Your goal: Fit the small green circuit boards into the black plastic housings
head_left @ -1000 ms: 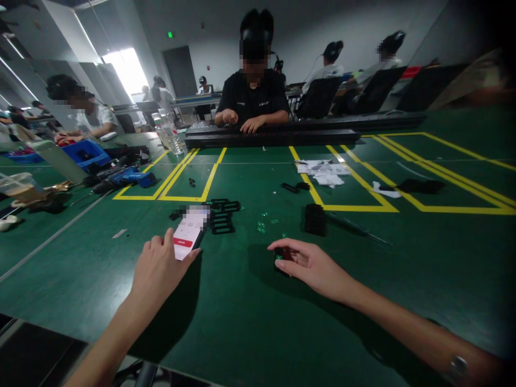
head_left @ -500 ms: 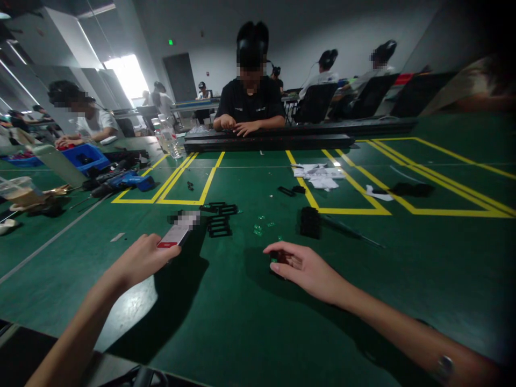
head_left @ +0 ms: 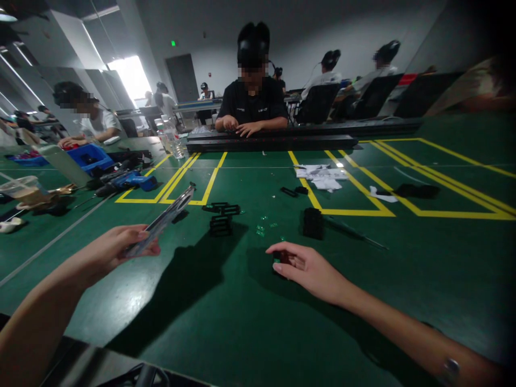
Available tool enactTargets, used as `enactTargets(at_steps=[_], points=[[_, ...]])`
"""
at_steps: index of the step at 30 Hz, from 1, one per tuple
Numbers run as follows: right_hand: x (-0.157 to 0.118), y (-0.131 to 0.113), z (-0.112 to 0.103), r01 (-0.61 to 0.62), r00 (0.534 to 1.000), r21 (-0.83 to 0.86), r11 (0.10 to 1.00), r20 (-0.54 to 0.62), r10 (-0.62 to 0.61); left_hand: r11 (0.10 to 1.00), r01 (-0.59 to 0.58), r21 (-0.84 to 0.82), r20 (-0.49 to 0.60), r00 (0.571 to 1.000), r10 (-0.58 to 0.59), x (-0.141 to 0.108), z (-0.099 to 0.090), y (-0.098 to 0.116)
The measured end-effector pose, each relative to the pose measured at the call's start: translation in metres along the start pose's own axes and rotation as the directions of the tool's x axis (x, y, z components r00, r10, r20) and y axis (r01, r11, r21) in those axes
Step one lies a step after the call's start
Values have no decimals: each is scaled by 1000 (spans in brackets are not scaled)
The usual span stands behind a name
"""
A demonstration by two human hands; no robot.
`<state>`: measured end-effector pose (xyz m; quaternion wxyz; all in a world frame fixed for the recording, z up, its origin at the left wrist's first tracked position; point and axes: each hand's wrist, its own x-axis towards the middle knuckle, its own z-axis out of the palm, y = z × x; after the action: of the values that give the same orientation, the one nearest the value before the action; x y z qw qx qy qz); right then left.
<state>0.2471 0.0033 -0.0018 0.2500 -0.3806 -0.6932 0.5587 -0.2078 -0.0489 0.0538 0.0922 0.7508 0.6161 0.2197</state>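
My left hand [head_left: 108, 251] is closed on a phone [head_left: 161, 219] and holds it tilted above the table, its thin edge and one face toward me. My right hand [head_left: 318, 271] rests low over the table with curled fingers around a small black part [head_left: 276, 256]; a bit of green shows at the thumb tip, and most of the part is hidden. Beyond my hands lie several black rectangular frames [head_left: 221, 226] and, to their right, small clear green-looking pieces [head_left: 261, 231]. A stack of black parts [head_left: 313, 223] stands behind my right hand, beside a screwdriver [head_left: 355, 234].
Crumpled white paper [head_left: 322, 174] lies within yellow tape lines. At the left are a blue power drill [head_left: 137, 181], a blue bin [head_left: 91, 158], a cup [head_left: 24, 192] and bottles [head_left: 173, 142]. Long black bars [head_left: 270, 143] cross the far side, where a person [head_left: 252, 105] sits.
The phone has turned in my left hand from its lit screen to its edge, and that hand has shifted left. My right hand has stayed nearly still.
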Motion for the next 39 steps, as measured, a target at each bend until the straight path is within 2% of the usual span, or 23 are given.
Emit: enactTargets(at_steps=[1, 2, 4, 7, 11, 16, 21, 25, 28, 34, 39], points=[[0, 0, 0, -2, 1000, 4, 1000, -4, 2, 983, 123, -136, 107, 988, -109, 16, -1, 11], [0, 0, 0, -4, 1000, 8, 1000, 1, 4, 959, 216, -185, 159, 969, -188, 35, -1, 23], [-1, -1, 0, -11, 1000, 11, 1000, 7, 11, 951, 301, -72, 120, 949, -292, 76, 3, 42], [0, -1, 1, -23, 1000, 25, 999, 13, 22, 922, 339, 186, 52, 934, -354, 135, 19, 57], [1, 2, 2, -12, 1000, 8, 1000, 8, 12, 900, 360, 245, 8, 928, -373, 197, 54, 57], [1, 5, 1, 8, 1000, -1, 1000, 12, -8, 871, 411, 269, -51, 909, -413, 248, 96, 51], [1, 6, 1, 19, 1000, -16, 1000, 11, -19, 831, 466, 304, -158, 885, -438, 277, 124, 47], [1, 6, 1, 31, 999, -36, 999, 13, -31, 800, 507, 320, -204, 862, -464, 289, 136, 37], [0, 6, 0, 44, 999, -62, 997, 10, -44, 782, 530, 327, -231, 848, -477, 295, 139, 25], [-1, 7, 1, 48, 999, -45, 998, 12, -47, 780, 517, 354, -250, 855, -454, 302, 133, 4], [1, 9, 1, 64, 998, -34, 997, 6, -64, 772, 522, 362, -257, 852, -456, 299, 131, 1]])
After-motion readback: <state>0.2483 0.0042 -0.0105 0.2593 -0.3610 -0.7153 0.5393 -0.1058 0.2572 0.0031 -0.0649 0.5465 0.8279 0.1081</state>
